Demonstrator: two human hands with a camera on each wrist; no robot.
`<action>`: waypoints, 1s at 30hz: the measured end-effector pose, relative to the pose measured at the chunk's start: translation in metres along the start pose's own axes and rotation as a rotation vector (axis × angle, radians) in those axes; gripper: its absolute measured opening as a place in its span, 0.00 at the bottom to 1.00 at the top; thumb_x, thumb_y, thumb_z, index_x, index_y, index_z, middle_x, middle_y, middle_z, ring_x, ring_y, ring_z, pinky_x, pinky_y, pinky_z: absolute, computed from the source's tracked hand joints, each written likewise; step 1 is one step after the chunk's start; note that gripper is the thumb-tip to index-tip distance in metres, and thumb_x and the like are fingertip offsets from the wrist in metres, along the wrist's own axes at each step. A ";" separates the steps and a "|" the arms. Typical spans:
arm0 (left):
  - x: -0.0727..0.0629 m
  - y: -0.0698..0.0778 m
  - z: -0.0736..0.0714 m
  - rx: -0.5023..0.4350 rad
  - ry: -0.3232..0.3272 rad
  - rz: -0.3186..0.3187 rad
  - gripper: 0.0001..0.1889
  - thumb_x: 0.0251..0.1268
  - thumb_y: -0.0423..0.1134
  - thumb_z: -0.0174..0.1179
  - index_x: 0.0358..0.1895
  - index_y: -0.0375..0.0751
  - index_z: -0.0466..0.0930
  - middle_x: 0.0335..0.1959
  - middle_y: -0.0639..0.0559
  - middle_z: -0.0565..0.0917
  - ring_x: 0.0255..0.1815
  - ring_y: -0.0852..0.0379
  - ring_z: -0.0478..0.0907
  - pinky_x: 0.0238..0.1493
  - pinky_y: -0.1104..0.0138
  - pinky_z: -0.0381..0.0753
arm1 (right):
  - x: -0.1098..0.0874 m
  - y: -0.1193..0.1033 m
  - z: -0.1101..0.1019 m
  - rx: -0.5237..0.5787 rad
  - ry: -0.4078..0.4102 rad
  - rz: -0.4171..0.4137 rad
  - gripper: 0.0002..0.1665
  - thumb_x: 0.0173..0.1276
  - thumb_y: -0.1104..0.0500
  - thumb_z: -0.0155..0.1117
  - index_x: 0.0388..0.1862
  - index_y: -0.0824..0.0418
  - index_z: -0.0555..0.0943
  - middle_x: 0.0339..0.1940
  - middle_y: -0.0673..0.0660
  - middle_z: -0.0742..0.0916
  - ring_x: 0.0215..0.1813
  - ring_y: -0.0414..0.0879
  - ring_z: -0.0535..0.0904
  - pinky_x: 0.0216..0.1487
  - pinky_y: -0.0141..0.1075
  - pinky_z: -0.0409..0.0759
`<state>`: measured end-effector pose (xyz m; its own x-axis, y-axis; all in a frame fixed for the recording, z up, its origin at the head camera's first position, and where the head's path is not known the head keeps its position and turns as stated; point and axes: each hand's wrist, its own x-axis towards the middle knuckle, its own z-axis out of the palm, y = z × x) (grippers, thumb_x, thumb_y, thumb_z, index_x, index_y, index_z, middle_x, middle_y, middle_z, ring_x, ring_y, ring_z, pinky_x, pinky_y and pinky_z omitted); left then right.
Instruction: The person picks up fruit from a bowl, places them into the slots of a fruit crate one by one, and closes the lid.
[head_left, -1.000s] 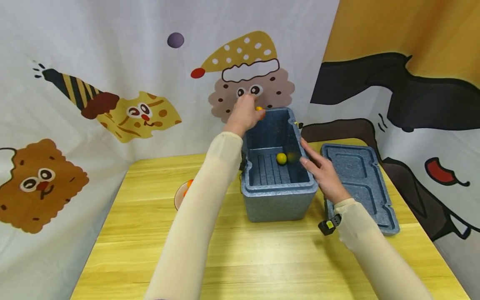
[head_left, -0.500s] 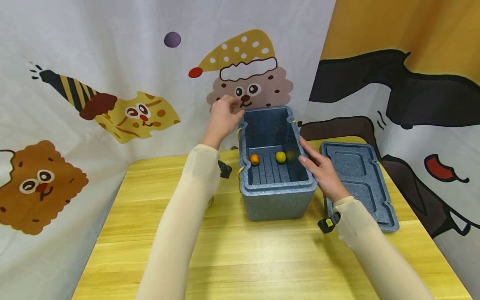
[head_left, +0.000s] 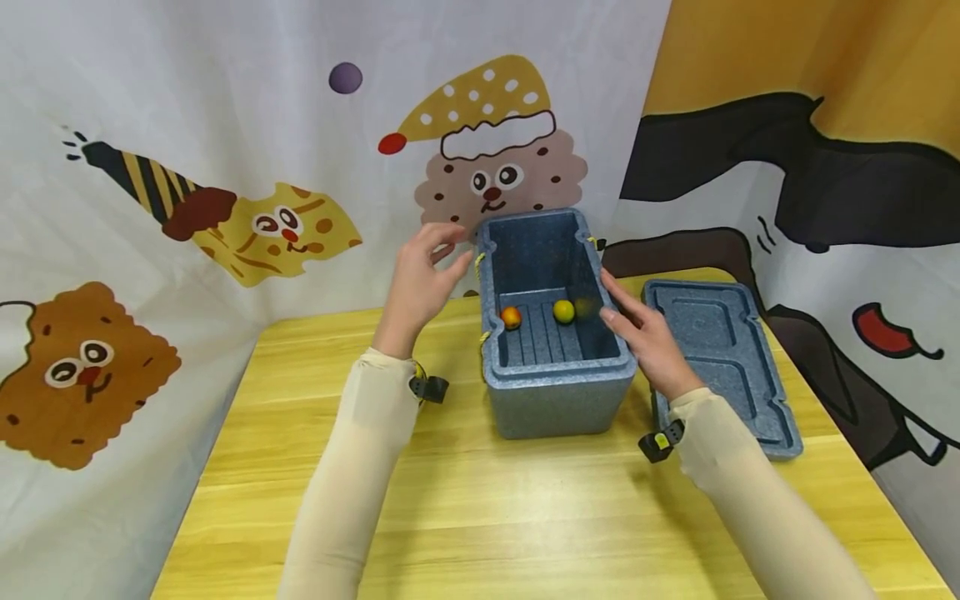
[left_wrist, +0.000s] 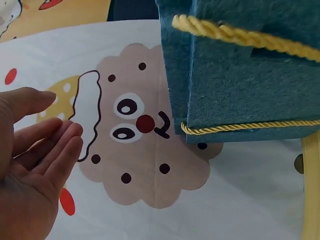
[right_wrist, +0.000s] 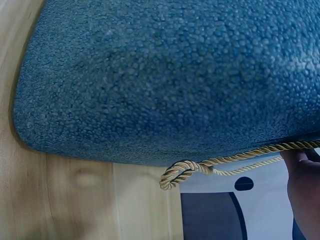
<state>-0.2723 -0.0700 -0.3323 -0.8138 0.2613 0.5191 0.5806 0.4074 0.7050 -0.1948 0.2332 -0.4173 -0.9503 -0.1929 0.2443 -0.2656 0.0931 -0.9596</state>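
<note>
A blue-grey foam box (head_left: 558, 408) stands lidless on the table. On its ribbed floor lie a small orange-red fruit (head_left: 511, 317) and a round yellow fruit (head_left: 564, 312), apart from each other. My left hand (head_left: 422, 283) hovers just left of the box, fingers loosely bent and holding nothing; the left wrist view shows the bare palm. Against the box's right rim rests my right hand (head_left: 651, 346), its fingers fairly straight along the side. In the right wrist view the box wall fills most of the picture, with a yellow rope handle (right_wrist: 250, 154) beside the fingers.
The matching lid (head_left: 738, 383) lies on the wooden table (head_left: 525, 517) right of the box, partly behind my right hand. A printed cloth (head_left: 247, 100) hangs close behind the table. My left forearm covers part of the table's left side.
My left hand has let the orange-red fruit go into the box, then moved left and down, away from the rim. The right hand stays at the rim.
</note>
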 end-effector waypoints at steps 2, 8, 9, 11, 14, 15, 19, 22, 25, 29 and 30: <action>-0.007 -0.001 0.000 -0.024 0.015 0.029 0.15 0.65 0.29 0.63 0.54 0.30 0.81 0.53 0.42 0.79 0.56 0.51 0.76 0.58 0.68 0.75 | 0.000 0.000 0.000 0.002 -0.003 -0.003 0.33 0.80 0.60 0.49 0.79 0.60 0.53 0.80 0.54 0.55 0.79 0.46 0.47 0.66 0.24 0.61; -0.028 -0.005 -0.001 -0.075 0.043 0.086 0.16 0.65 0.28 0.64 0.55 0.29 0.80 0.53 0.41 0.79 0.57 0.50 0.76 0.59 0.65 0.75 | 0.001 -0.001 0.000 0.009 -0.005 -0.009 0.33 0.80 0.61 0.49 0.79 0.61 0.53 0.80 0.54 0.54 0.79 0.46 0.46 0.66 0.24 0.61; -0.032 -0.007 -0.002 -0.068 0.045 0.086 0.17 0.65 0.28 0.64 0.56 0.29 0.80 0.54 0.41 0.79 0.57 0.50 0.76 0.59 0.65 0.75 | 0.001 0.000 0.000 0.010 -0.005 -0.011 0.33 0.80 0.61 0.49 0.79 0.61 0.53 0.80 0.55 0.54 0.79 0.46 0.46 0.66 0.24 0.61; -0.039 -0.011 -0.002 -0.038 0.050 0.080 0.17 0.65 0.28 0.64 0.56 0.29 0.79 0.55 0.41 0.79 0.58 0.49 0.75 0.60 0.66 0.74 | 0.001 0.001 0.000 0.011 -0.005 -0.013 0.33 0.80 0.61 0.49 0.79 0.61 0.53 0.80 0.54 0.54 0.79 0.46 0.46 0.67 0.24 0.61; -0.052 -0.020 -0.001 0.026 0.060 0.076 0.18 0.64 0.28 0.64 0.57 0.29 0.79 0.56 0.41 0.78 0.59 0.48 0.75 0.61 0.65 0.73 | 0.002 0.007 -0.001 0.027 -0.005 -0.016 0.33 0.80 0.62 0.49 0.79 0.60 0.53 0.80 0.54 0.54 0.79 0.47 0.46 0.67 0.24 0.61; -0.056 -0.023 -0.001 0.042 0.064 0.079 0.18 0.64 0.28 0.64 0.57 0.30 0.79 0.56 0.41 0.78 0.59 0.48 0.75 0.61 0.64 0.73 | 0.002 0.011 -0.003 0.034 -0.003 -0.017 0.33 0.80 0.62 0.49 0.79 0.59 0.53 0.80 0.54 0.54 0.79 0.46 0.46 0.67 0.24 0.61; -0.071 -0.036 0.000 0.092 0.105 0.120 0.18 0.64 0.28 0.64 0.58 0.30 0.79 0.56 0.41 0.79 0.57 0.47 0.76 0.60 0.59 0.74 | 0.004 0.024 -0.007 0.042 0.011 -0.026 0.33 0.80 0.62 0.49 0.79 0.54 0.55 0.80 0.51 0.56 0.79 0.45 0.46 0.66 0.24 0.62; -0.084 -0.046 0.000 0.114 0.144 0.153 0.18 0.65 0.28 0.63 0.57 0.30 0.79 0.55 0.40 0.79 0.58 0.46 0.75 0.60 0.57 0.73 | 0.005 0.029 -0.009 0.031 0.022 -0.032 0.32 0.79 0.60 0.50 0.79 0.51 0.57 0.80 0.49 0.57 0.78 0.45 0.47 0.66 0.24 0.62; -0.099 -0.057 0.000 0.130 0.179 0.153 0.18 0.63 0.27 0.64 0.57 0.30 0.79 0.55 0.40 0.80 0.58 0.46 0.75 0.60 0.56 0.73 | 0.004 0.030 -0.009 0.021 0.022 -0.024 0.32 0.79 0.60 0.51 0.79 0.51 0.57 0.80 0.49 0.57 0.78 0.44 0.47 0.66 0.24 0.61; -0.115 -0.071 -0.003 0.164 0.186 0.086 0.18 0.63 0.28 0.65 0.57 0.32 0.80 0.55 0.42 0.80 0.56 0.47 0.76 0.40 0.61 0.82 | 0.004 0.023 -0.006 0.008 0.012 -0.009 0.33 0.80 0.61 0.50 0.79 0.53 0.56 0.80 0.51 0.56 0.78 0.45 0.47 0.66 0.23 0.61; -0.118 -0.074 -0.005 0.169 0.187 0.068 0.19 0.63 0.28 0.65 0.57 0.32 0.80 0.55 0.42 0.79 0.53 0.47 0.78 0.34 0.62 0.82 | 0.004 0.020 -0.005 0.007 0.009 -0.011 0.33 0.80 0.61 0.50 0.79 0.54 0.56 0.80 0.51 0.56 0.78 0.45 0.47 0.66 0.23 0.61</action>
<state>-0.2189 -0.1351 -0.4436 -0.7447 0.1331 0.6540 0.6082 0.5390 0.5828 -0.2051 0.2389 -0.4346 -0.9488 -0.1853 0.2559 -0.2747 0.0838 -0.9579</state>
